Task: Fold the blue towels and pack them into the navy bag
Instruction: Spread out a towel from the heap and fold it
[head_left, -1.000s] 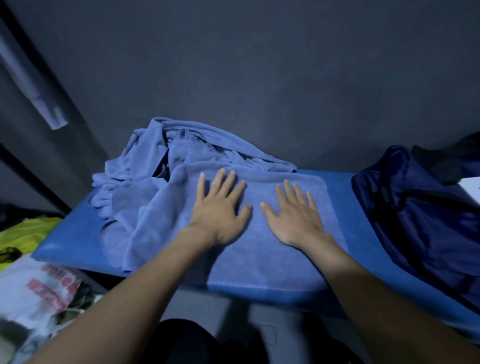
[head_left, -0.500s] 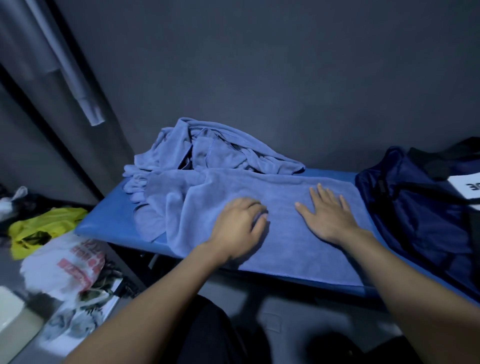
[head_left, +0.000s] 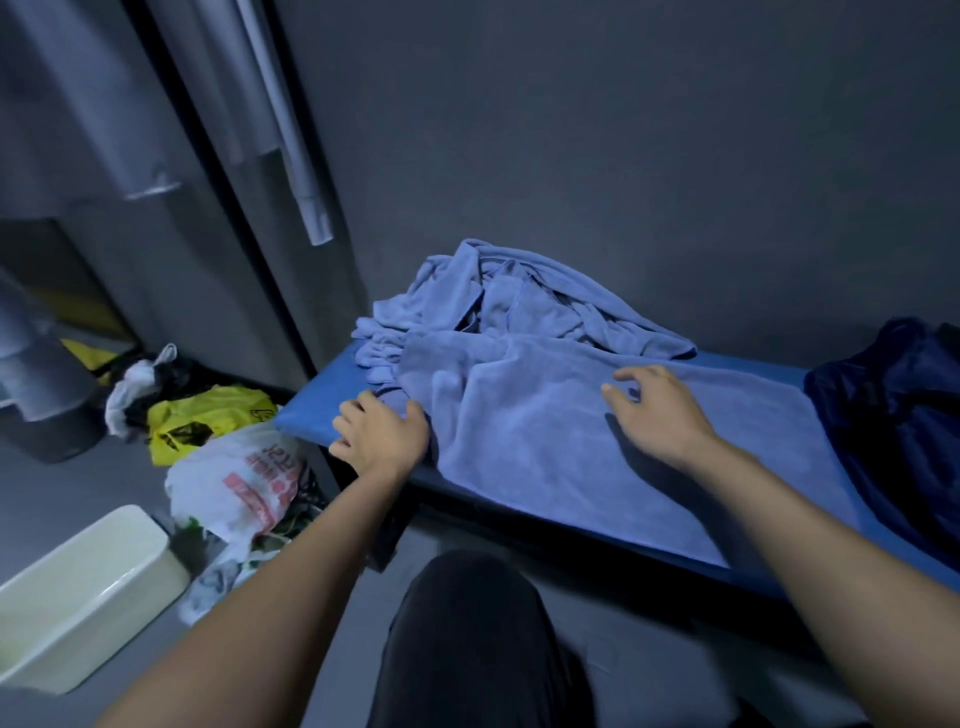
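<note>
One blue towel (head_left: 561, 447) lies spread flat along the blue padded bench (head_left: 306, 415). More blue towels (head_left: 519, 306) sit in a crumpled heap behind it, against the wall. My left hand (head_left: 382, 436) is at the spread towel's left end with its fingers curled and its thumb on the towel's edge. The palm hides whether it grips the cloth. My right hand (head_left: 660, 410) is over the middle of the towel, its fingers loosely bent and holding nothing. The navy bag (head_left: 893, 415) lies slumped on the bench's right end.
On the floor to the left lie a yellow plastic bag (head_left: 208, 421), a white printed bag (head_left: 244, 478) and a cream tub (head_left: 88, 587). A grey wall backs the bench. My dark-clothed knee (head_left: 467, 634) is just in front of the bench.
My left hand has slid left from the towel's middle to its left end. My right hand has lifted from lying flat to loosely bent fingers. The view has swung to the left.
</note>
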